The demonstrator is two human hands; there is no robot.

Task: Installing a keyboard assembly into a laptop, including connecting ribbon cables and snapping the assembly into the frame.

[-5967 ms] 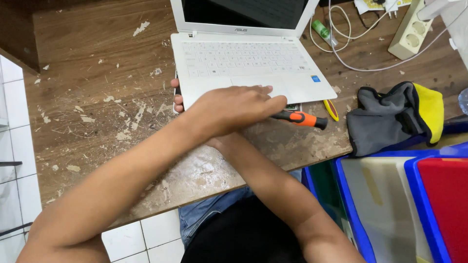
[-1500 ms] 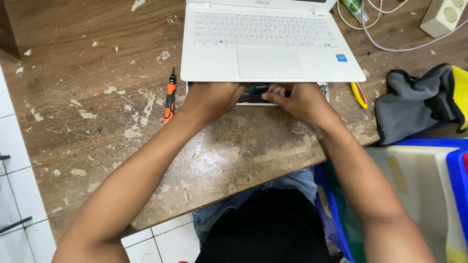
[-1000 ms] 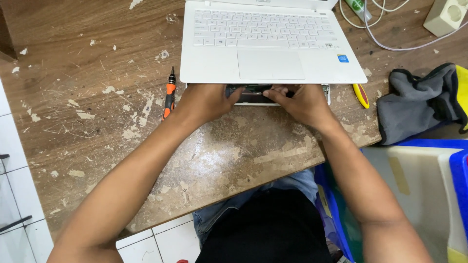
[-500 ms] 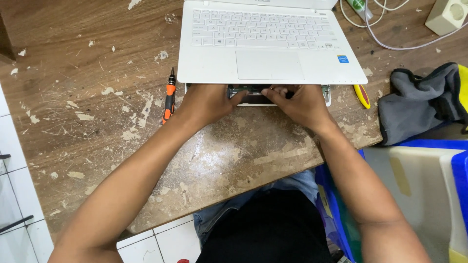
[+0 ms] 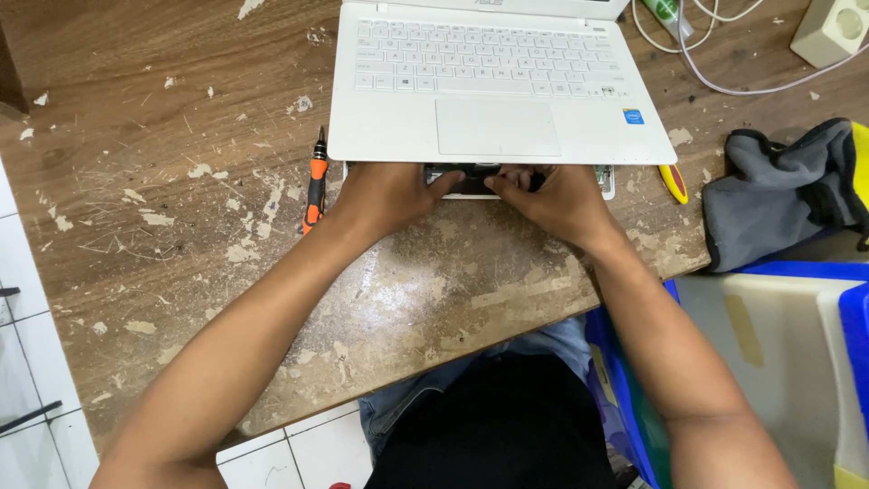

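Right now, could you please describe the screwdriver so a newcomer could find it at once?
Start at the white laptop on the scratched wooden table. Just off its front left corner, beside the left hand, lies the screwdriver. It is slim, orange and black; the tool right of the laptop is yellow.

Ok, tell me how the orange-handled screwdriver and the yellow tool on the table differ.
The orange-handled screwdriver lies left of the laptop, near the left hand; the yellow tool lies on the other side, past the right hand. The screwdriver looks longer, orange with black parts, and lies nearly straight up the picture; the yellow tool is short, plain yellow, and slanted. Both rest untouched on the worn wooden table.
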